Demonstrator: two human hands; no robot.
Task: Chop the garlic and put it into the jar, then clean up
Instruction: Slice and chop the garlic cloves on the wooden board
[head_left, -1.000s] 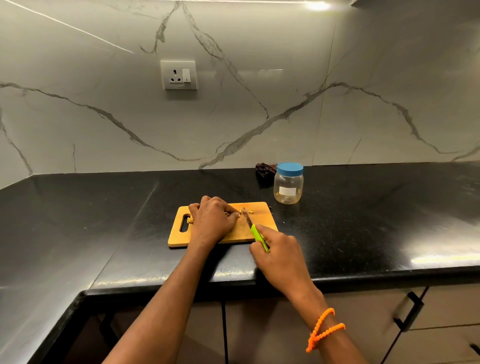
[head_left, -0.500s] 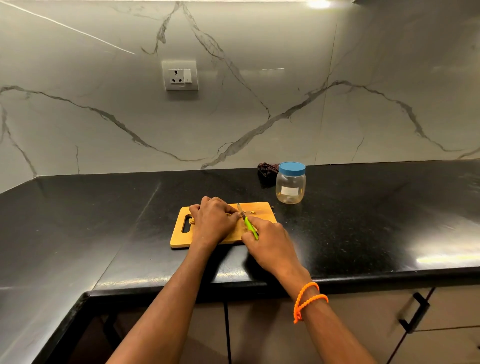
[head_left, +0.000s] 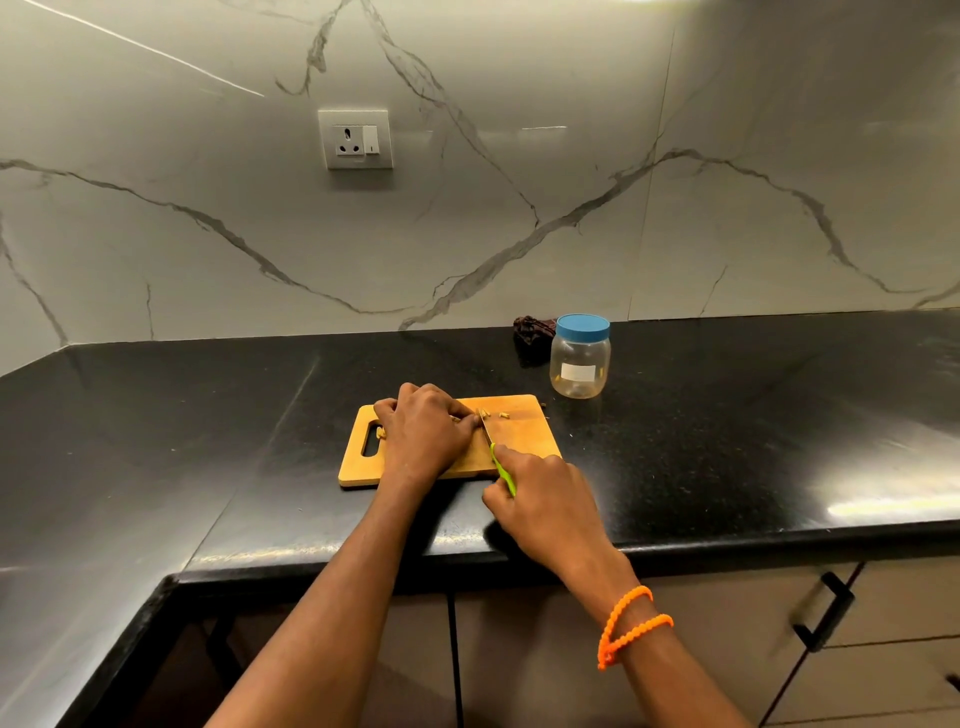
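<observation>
Right hand (head_left: 545, 499) drawing back toward 5 o'clock, gripping green knife (head_left: 501, 465); left hand (head_left: 423, 431) curling over garlic (head_left: 485, 414) on board (head_left: 524, 431), desk centre. Jar (head_left: 579, 358) at 1 o'clock, lidded. Risk: blade nicking close fingertips.

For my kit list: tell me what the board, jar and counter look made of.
Cutting board: likely wood or bamboo, matte, tan. Jar: clear, probably plastic, with a blue lid, likely plastic. Countertop: polished black stone, seemingly granite, mirror-like glare and fine speckles.
</observation>
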